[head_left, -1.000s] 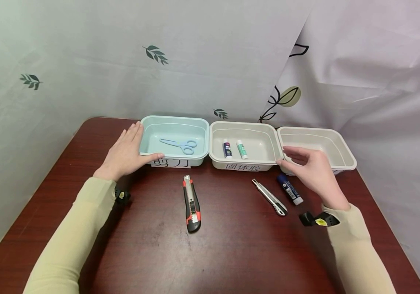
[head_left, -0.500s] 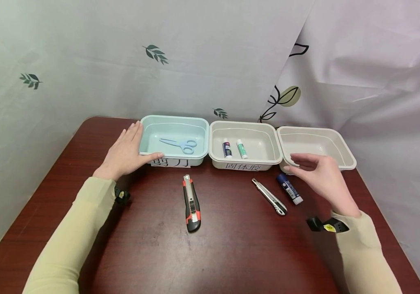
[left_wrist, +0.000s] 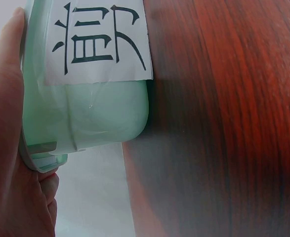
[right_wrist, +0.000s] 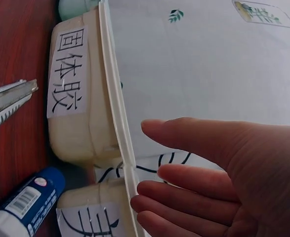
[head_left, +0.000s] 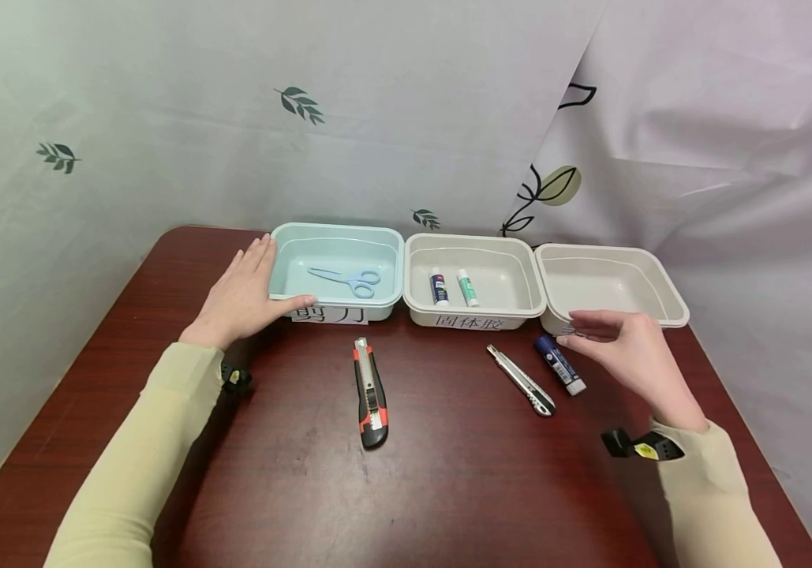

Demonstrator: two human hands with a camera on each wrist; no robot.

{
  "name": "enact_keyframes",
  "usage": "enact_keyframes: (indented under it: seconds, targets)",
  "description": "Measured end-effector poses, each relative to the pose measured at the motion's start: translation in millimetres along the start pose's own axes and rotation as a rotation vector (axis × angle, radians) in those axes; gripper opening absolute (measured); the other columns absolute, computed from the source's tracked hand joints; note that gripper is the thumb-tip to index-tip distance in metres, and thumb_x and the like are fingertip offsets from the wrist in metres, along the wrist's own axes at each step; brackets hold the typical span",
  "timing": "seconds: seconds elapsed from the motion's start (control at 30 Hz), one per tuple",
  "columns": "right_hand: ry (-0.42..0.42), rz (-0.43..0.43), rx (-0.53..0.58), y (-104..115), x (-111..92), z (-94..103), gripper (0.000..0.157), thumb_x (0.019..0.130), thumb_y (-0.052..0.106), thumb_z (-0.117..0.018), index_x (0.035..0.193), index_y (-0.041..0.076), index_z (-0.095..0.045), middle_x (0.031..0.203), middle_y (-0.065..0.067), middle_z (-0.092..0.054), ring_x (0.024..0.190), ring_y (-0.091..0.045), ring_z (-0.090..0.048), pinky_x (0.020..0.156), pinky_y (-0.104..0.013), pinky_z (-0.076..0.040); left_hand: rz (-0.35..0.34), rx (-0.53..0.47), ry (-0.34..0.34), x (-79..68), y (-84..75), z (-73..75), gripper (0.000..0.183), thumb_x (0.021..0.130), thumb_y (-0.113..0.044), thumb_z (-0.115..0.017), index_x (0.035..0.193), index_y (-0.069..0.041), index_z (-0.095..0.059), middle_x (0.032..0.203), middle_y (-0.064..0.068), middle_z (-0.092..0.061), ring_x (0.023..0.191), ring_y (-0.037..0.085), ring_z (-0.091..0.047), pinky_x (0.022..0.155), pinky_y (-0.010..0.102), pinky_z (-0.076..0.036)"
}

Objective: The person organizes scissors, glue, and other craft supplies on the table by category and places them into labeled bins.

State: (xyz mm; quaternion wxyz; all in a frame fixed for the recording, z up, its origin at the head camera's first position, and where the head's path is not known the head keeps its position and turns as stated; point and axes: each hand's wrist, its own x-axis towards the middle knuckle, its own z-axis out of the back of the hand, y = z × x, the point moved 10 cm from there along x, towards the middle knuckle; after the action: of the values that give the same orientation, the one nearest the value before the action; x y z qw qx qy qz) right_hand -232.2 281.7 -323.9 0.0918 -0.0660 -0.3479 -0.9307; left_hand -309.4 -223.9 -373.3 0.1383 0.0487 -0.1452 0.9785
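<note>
My left hand (head_left: 238, 300) rests on the left end of a light blue bin (head_left: 338, 230), thumb along its front rim and fingers straight. Inside lie blue scissors (head_left: 352, 280). Near the front rim of the right beige bin (head_left: 674, 315), my right hand (head_left: 633, 351) hovers with thumb and fingers apart; the right wrist view shows nothing held. Closest to it on the table lies a dark blue glue stick (head_left: 559, 364), beside a silver utility knife (head_left: 522, 380). A black-and-red utility knife (head_left: 371, 394) lies farther left.
The middle beige bin (head_left: 505, 290) holds a dark blue glue stick (head_left: 439, 286) and a green one. All the bins stand side by side along the table's (head_left: 434, 489) back edge, with a patterned white curtain (head_left: 377, 102) behind.
My right hand has moved to the right and a little toward me, from the gap between the beige bins to the front of the right bin. The left hand has stayed still.
</note>
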Motion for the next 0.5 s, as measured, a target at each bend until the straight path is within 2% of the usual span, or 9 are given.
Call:
enact_keyframes:
  seconds: [0.2, 0.37, 0.5]
  targets:
    - [0.039, -0.025, 0.027, -10, -3, -6.1, 0.045, 0.083, 0.030, -0.088, 0.116, 0.001, -0.076, 0.108, -0.014, -0.075, 0.085, 0.001, -0.071, 0.074, -0.007, -0.051, 0.003, -0.001, 0.000, -0.3, 0.1, 0.2, 0.122, 0.086, -0.078, -0.057, 0.160, 0.006, -0.008, 0.167, 0.024, -0.009, 0.153, 0.037, -0.009, 0.124, 0.050, -0.006]
    - [0.097, -0.041, 0.029, -25, -3, -15.2, 0.045, 0.083, 0.025, -0.088, 0.118, -0.001, -0.075, 0.108, -0.015, -0.075, 0.086, -0.008, -0.074, 0.074, -0.008, -0.051, 0.002, -0.001, 0.003, -0.5, -0.5, -0.1, 0.122, 0.086, -0.078, -0.057, 0.160, 0.006, -0.008, 0.167, 0.024, -0.009, 0.153, 0.037, -0.008, 0.124, 0.049, -0.006]
    - [0.128, -0.061, -0.020, -40, -3, -20.9, 0.046, 0.084, 0.030, -0.087, 0.118, 0.001, -0.076, 0.103, -0.012, -0.076, 0.087, -0.012, -0.075, 0.077, -0.006, -0.048, 0.001, -0.003, 0.009, -0.5, -1.1, -0.1, 0.122, 0.087, -0.078, -0.057, 0.160, 0.006, -0.007, 0.167, 0.024, -0.008, 0.154, 0.036, -0.006, 0.124, 0.048, -0.004]
